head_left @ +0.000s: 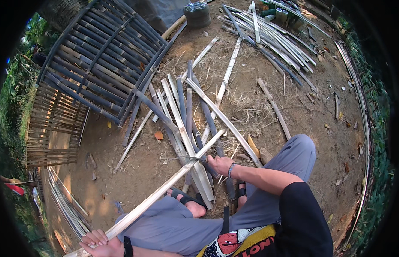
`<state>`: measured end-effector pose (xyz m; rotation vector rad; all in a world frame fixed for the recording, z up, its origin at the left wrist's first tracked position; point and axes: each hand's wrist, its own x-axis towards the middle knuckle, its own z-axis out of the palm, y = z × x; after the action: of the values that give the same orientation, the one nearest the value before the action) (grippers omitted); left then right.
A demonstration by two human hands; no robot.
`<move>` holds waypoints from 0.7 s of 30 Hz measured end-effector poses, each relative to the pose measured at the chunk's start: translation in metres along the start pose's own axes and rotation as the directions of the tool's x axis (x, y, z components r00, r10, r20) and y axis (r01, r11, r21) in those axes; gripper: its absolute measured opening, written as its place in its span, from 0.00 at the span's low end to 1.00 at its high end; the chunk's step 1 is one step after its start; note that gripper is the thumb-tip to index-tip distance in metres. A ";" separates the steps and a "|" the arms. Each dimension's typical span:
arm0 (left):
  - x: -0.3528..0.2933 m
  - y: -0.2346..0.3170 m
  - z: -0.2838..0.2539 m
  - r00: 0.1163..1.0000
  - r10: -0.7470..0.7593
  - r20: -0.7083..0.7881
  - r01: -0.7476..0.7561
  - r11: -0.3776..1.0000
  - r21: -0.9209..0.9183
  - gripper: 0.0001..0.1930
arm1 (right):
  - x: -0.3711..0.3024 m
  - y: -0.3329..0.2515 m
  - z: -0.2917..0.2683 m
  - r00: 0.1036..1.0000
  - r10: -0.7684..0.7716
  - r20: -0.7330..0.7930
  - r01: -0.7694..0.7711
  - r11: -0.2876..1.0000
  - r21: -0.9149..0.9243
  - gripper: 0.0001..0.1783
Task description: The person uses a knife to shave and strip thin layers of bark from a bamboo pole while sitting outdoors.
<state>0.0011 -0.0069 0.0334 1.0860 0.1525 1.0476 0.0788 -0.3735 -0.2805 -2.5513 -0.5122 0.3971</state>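
The left hand [99, 243] gripped a long pale split bamboo strip [165, 192] at seven o'clock; the right hand [219, 163] clasped a dark-bladed knife [194, 158] against it at centre, above the scattered bamboo slats [182, 111].

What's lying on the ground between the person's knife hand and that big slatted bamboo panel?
In the head view, a loose pile of split bamboo strips covers the dirt between the right hand and the panel.

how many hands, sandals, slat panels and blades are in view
hands: 2 (left hand, right hand)
sandals: 2
slat panels: 2
blades: 1
total: 7
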 end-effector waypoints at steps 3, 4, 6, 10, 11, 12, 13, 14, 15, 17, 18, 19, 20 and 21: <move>0.002 -0.005 -0.002 0.998 -0.036 -0.046 0.036 0.999 -0.014 0.23 | -0.002 -0.004 0.005 0.999 0.049 0.012 -0.050 0.995 0.088 0.10; 0.000 -0.003 0.000 0.998 -0.023 -0.053 0.023 1.000 -0.002 0.23 | -0.003 -0.014 0.002 0.997 0.073 0.019 -0.075 0.989 0.129 0.10; -0.005 0.001 0.003 0.998 -0.007 -0.068 0.008 1.000 0.021 0.23 | -0.013 -0.037 0.000 0.997 0.060 0.043 -0.066 0.987 0.144 0.10; -0.004 0.003 0.003 1.000 0.004 -0.023 -0.004 1.000 0.006 0.23 | -0.012 -0.036 -0.011 0.994 0.091 0.053 -0.096 0.989 0.114 0.10; -0.003 0.001 0.002 1.000 -0.003 0.005 0.003 1.000 -0.003 0.23 | -0.012 -0.022 -0.011 0.989 0.144 0.042 -0.148 0.981 0.126 0.10; -0.001 0.001 0.002 0.999 -0.003 0.032 0.004 1.000 -0.014 0.23 | -0.007 -0.004 -0.009 0.956 0.279 0.093 -0.290 0.945 0.148 0.10; -0.003 0.002 0.005 1.000 0.000 0.032 0.001 1.000 -0.018 0.23 | -0.007 0.017 -0.003 0.965 0.258 0.056 -0.263 0.953 0.150 0.10; -0.007 0.003 0.009 1.000 0.003 0.030 -0.003 1.000 -0.021 0.23 | -0.006 0.030 0.005 0.972 0.235 0.019 -0.235 0.960 0.150 0.11; -0.009 0.001 0.008 1.000 0.007 0.023 -0.007 1.000 -0.027 0.23 | -0.002 0.014 0.004 0.969 0.246 0.035 -0.248 0.958 0.142 0.10; -0.004 -0.002 0.000 0.997 0.000 0.075 0.004 0.998 -0.058 0.23 | -0.013 -0.025 -0.001 0.989 0.135 0.064 -0.145 0.970 0.196 0.09; -0.003 0.003 0.000 0.995 0.007 0.100 0.000 0.998 -0.065 0.23 | -0.015 -0.041 -0.006 0.996 0.059 0.072 -0.073 0.975 0.209 0.09; -0.002 0.006 0.000 0.999 0.008 0.049 -0.006 0.999 -0.038 0.23 | -0.014 -0.044 -0.013 0.988 0.073 0.136 -0.097 0.980 0.177 0.08; -0.002 0.006 0.001 0.999 0.005 0.040 -0.003 0.999 -0.032 0.23 | -0.013 -0.032 -0.004 0.999 0.036 0.004 -0.036 0.999 0.019 0.09; 0.000 0.003 0.000 0.999 -0.002 0.037 0.003 1.000 -0.027 0.23 | -0.007 -0.008 0.011 0.990 0.142 0.007 -0.142 0.987 0.074 0.10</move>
<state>-0.0011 -0.0071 0.0357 1.0799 0.1098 1.0243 0.0666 -0.3655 -0.2838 -2.5230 -0.3114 0.4606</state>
